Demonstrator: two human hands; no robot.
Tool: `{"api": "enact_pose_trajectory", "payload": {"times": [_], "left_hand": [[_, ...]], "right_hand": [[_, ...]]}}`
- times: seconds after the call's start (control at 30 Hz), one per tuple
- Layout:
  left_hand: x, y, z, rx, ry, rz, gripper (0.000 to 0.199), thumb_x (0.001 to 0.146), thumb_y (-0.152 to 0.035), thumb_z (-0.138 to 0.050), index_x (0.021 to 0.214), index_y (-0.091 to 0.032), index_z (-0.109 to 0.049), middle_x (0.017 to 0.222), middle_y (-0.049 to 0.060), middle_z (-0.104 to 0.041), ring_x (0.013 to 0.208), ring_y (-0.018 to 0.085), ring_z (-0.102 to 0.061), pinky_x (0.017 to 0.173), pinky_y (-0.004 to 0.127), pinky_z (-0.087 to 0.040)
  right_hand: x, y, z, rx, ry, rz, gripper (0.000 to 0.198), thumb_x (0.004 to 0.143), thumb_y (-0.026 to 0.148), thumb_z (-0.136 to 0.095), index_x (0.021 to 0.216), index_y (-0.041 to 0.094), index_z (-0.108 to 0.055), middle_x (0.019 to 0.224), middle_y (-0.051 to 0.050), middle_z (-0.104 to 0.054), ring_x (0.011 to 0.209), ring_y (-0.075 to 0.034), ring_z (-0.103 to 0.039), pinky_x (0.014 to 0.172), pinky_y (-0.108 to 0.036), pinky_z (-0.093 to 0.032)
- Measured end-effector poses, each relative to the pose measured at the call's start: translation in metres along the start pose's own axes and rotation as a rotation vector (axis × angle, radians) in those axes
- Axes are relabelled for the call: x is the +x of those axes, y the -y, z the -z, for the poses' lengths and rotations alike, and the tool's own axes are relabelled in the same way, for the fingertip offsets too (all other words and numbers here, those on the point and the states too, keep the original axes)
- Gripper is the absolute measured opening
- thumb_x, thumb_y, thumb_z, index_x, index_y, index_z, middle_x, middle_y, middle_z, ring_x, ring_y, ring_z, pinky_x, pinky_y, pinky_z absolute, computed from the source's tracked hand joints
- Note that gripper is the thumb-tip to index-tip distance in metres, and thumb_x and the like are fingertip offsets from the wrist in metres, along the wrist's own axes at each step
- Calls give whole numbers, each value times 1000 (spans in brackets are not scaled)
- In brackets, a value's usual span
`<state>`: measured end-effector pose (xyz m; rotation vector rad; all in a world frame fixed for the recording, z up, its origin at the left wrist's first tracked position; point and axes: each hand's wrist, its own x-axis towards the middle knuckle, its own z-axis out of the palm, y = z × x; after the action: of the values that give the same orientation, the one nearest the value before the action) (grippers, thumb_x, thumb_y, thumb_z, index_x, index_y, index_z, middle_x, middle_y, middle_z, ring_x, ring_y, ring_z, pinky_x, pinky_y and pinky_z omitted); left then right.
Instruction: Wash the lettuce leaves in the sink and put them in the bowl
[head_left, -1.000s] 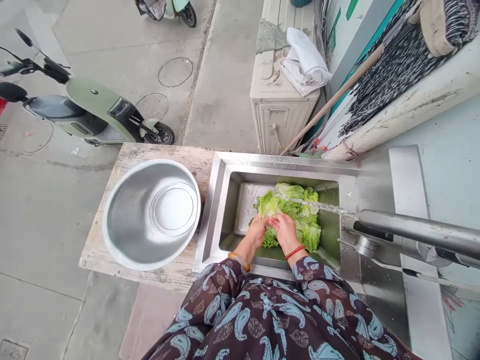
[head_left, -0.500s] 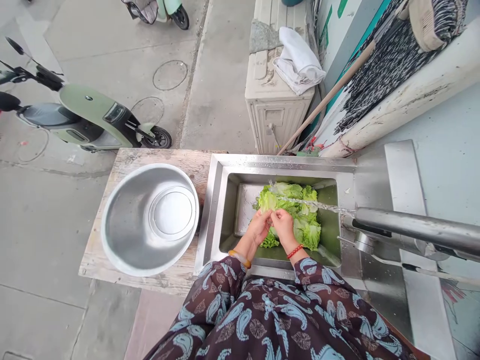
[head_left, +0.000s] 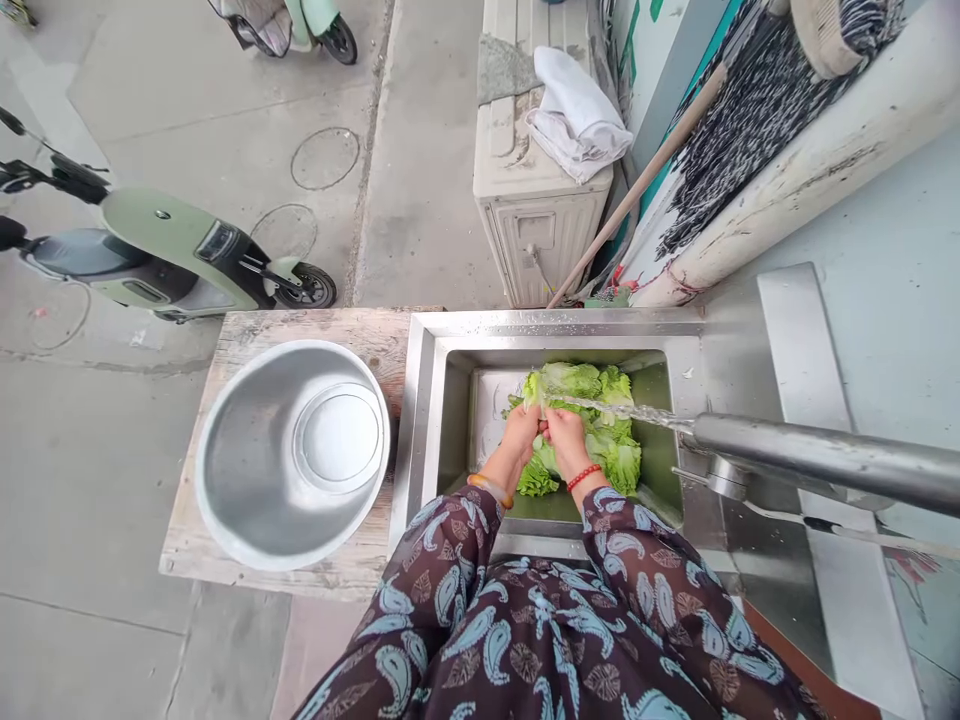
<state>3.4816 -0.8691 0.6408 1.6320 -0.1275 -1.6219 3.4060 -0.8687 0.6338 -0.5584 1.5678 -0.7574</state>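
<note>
Green lettuce leaves (head_left: 616, 465) lie heaped in the metal sink (head_left: 427, 400). Over the heap, my left hand (head_left: 519, 432) and my right hand (head_left: 564, 436) are close together, both closed on one lettuce leaf (head_left: 533, 388) held between the fingertips. A stream of water (head_left: 637, 410) from the faucet (head_left: 787, 445) runs across the leaf and onto the heap. My fingers partly hide the lower end of the leaf.
A large metal basin (head_left: 247, 460) stands on a wooden board (head_left: 187, 530) left of the sink. Behind the sink are an outdoor unit (head_left: 540, 210) bearing a white cloth (head_left: 577, 115), and a mop handle (head_left: 637, 190). A green scooter (head_left: 165, 235) stands at left.
Both hands have moved slightly up toward the water stream with the leaf, their fingers curled in more. The whole view has shifted a little as my head moved.
</note>
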Motion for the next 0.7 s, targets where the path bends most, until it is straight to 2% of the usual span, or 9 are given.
{"api": "enact_pose_trajectory", "payload": {"times": [0.2, 0.37, 0.53, 0.7], "left_hand": [[16, -4, -4, 36, -49, -16, 26, 80, -31, -73, 71, -19, -52, 48, -7, -46, 43, 7, -40, 48, 23, -34], [12, -10, 3, 40, -57, -11, 28, 79, -37, -74, 73, -20, -53, 49, -7, -46, 43, 8, -41, 50, 25, -36], [5, -10, 6, 35, -63, -31, 27, 78, -37, -75, 74, -20, -53, 50, -6, -46, 44, 8, -41, 49, 23, -36], [-2, -13, 15, 43, -110, -83, 23, 77, -29, -73, 71, -20, -53, 54, -4, -48, 48, 8, -42, 50, 23, -34]], "right_hand": [[14, 8, -6, 58, 34, -104, 28, 71, 31, -69, 55, 22, -49, 44, 3, -50, 39, -9, -38, 35, -21, -27], [13, 10, -11, 48, 77, -116, 25, 71, 32, -68, 56, 22, -51, 46, 2, -53, 40, -10, -39, 36, -22, -27], [5, 7, -11, -10, 93, -61, 29, 72, 43, -67, 57, 22, -53, 47, 1, -55, 42, -11, -43, 40, -23, -33], [-3, 9, -3, -111, 112, 61, 28, 73, 45, -68, 63, 21, -61, 54, 0, -62, 51, -15, -52, 52, -27, -42]]}}
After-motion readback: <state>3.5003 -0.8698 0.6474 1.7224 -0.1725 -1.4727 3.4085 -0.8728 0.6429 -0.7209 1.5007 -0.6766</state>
